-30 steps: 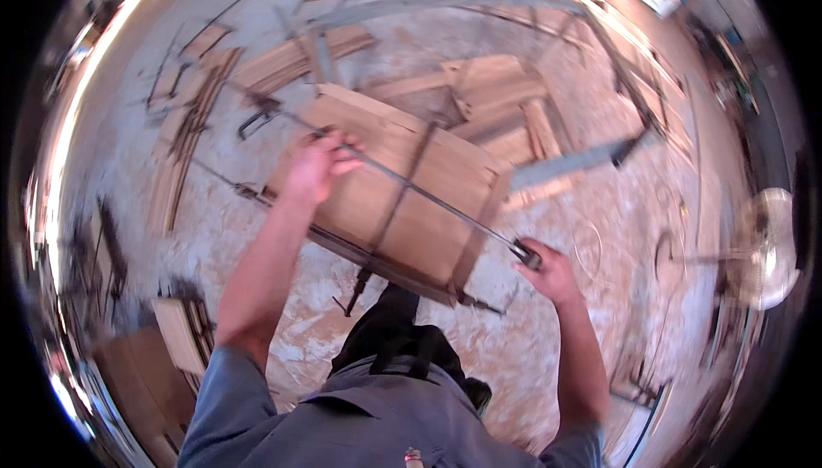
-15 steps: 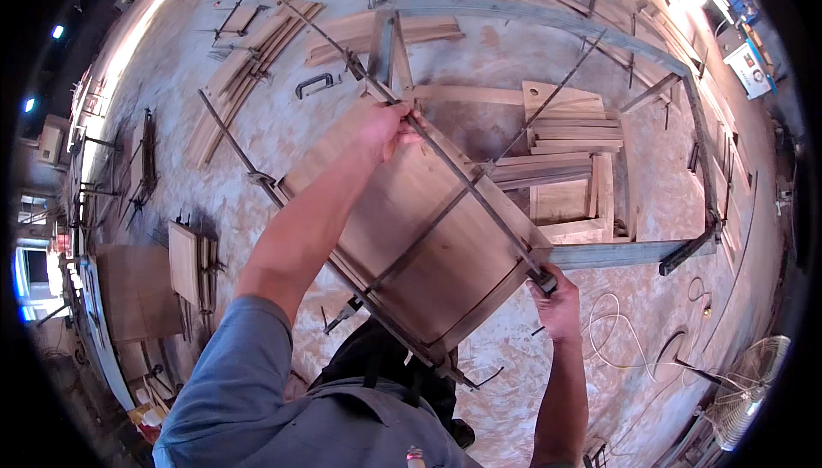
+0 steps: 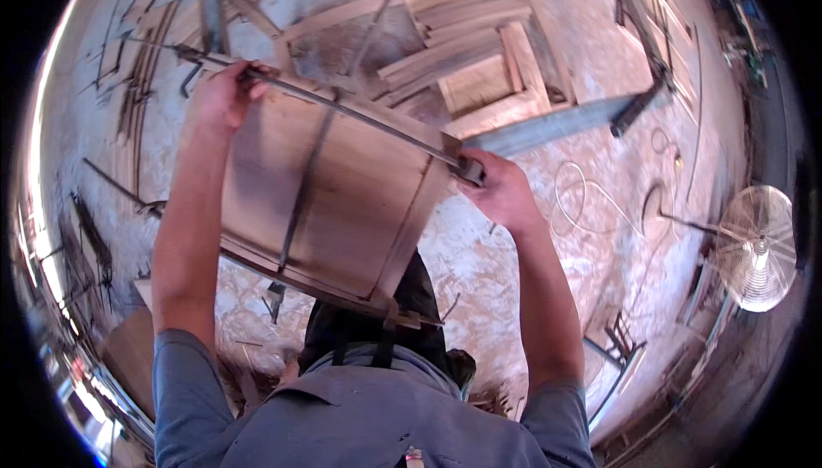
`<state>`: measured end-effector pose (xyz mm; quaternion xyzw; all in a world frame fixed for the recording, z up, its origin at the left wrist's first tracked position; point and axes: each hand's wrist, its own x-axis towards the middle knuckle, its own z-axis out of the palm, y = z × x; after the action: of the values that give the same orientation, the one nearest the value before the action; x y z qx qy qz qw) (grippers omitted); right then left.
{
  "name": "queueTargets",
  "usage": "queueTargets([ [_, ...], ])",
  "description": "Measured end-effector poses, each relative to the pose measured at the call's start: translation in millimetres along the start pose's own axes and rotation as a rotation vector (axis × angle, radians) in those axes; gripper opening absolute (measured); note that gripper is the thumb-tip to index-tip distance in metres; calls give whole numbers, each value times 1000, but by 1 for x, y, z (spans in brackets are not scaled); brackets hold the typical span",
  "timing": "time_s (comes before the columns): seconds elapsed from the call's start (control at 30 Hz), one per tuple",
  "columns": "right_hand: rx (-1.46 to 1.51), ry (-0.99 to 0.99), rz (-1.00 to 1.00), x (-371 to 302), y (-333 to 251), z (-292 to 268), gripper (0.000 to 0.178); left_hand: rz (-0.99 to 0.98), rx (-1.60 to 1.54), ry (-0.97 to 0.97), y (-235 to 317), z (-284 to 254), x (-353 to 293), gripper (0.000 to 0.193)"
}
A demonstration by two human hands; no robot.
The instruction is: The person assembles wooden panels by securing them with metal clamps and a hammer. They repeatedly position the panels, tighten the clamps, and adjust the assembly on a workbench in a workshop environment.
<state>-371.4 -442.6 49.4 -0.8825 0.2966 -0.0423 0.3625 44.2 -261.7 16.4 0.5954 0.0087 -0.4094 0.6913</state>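
Note:
A framed wooden panel (image 3: 364, 198) is tilted in front of my body, with long metal bar clamps along its far and near edges and another across its middle. My left hand (image 3: 224, 98) is closed around the bar of the far-edge clamp (image 3: 360, 115), near its left end, fingers at the panel's edge. At the other end of that clamp, my right hand (image 3: 507, 192) wraps round the dark end piece by the panel's far right corner. The middle clamp (image 3: 306, 181) runs from the far edge to the near one. Part of the near-edge clamp (image 3: 287, 278) is hidden behind my left forearm.
Beyond the panel, stacked boards (image 3: 467, 18) and a wooden frame (image 3: 531, 74) lie inside a metal frame (image 3: 556, 123). A fan (image 3: 758, 250) stands at right, near a loose pale cable (image 3: 591, 198). More wood strips (image 3: 141, 91) lie at far left.
The view has turned toward the right. In the picture, the panel with its clamps has swung nearer to level, and both hands have shifted left with it, still gripping the same clamp.

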Motion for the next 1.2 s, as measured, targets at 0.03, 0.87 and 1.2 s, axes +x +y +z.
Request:
queueTargets([
  [0.03,6,-20,-8,1,0,-1,41,-4,28,41,4,2,-2,20],
  [0.87,6,-148,-47,12,0,-3,33,-31,24,80,0,13,-9,22],
  [1.2,-38,-71,-75,9,15,13,36,-11,-93,-153,-12,-4,-9,26],
])
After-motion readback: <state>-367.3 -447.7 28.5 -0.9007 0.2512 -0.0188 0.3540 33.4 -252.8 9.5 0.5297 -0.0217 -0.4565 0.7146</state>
